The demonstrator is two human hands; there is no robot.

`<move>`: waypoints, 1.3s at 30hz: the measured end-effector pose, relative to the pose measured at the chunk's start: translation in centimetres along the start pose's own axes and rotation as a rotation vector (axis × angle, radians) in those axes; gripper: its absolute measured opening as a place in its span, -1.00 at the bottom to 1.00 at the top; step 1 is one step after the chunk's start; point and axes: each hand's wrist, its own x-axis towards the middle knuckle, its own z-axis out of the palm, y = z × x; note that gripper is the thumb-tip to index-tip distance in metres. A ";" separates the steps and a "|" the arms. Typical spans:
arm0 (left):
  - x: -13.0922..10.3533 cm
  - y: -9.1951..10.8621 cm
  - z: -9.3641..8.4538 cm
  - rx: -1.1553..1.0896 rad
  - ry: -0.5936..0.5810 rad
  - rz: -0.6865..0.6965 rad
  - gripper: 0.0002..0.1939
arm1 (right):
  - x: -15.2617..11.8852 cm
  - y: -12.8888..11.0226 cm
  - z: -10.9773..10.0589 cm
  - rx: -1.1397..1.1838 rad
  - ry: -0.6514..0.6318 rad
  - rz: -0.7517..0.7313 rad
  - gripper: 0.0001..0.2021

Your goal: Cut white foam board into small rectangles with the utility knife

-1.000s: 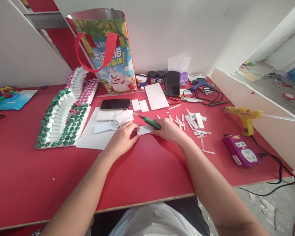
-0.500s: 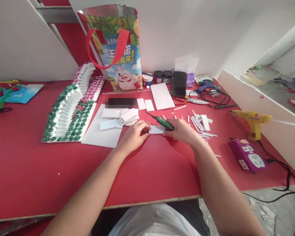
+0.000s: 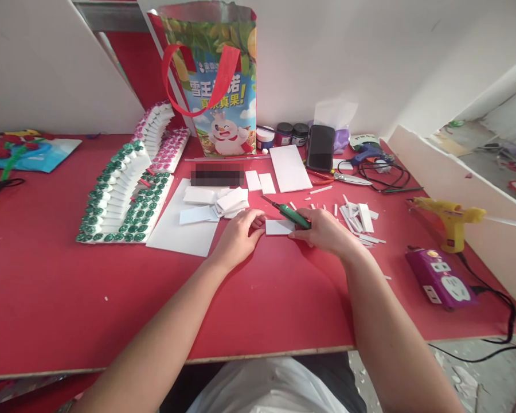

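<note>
A small white rectangular piece lies on the red table between my two hands. My left hand is at its left edge, fingers curled with the thumb and index finger near each other; whether they pinch the edge is hard to tell. In my right hand is a green-handled cutter, its blade pointing up and left, while the fingertips touch the piece's right end. Just behind my left hand, a pile of white pieces rests on a larger white sheet.
White strips and offcuts lie to the right. Farther right are a yellow glue gun and a purple power socket. Behind stand a printed bag, paint jars, a phone and scissors. Green-and-white decorated work sits left.
The view has shifted slightly, so the table's things appear farther right. More of the small white piece's left end shows beside my left fingertips. The cutter remains in my right hand.
</note>
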 end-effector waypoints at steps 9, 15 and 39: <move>0.5 -0.4 0.4 0.000 0.009 0.018 -0.79 | 0.1 -0.4 -0.1 -0.022 -0.007 -0.003 -0.86; 0.6 -0.4 0.4 0.043 0.007 0.081 -0.81 | 0.2 -0.2 0.0 -0.037 -0.018 -0.030 -0.85; 0.0 0.9 0.2 0.230 -0.056 0.290 -0.86 | 0.2 0.4 0.1 0.052 -0.017 -0.073 -0.86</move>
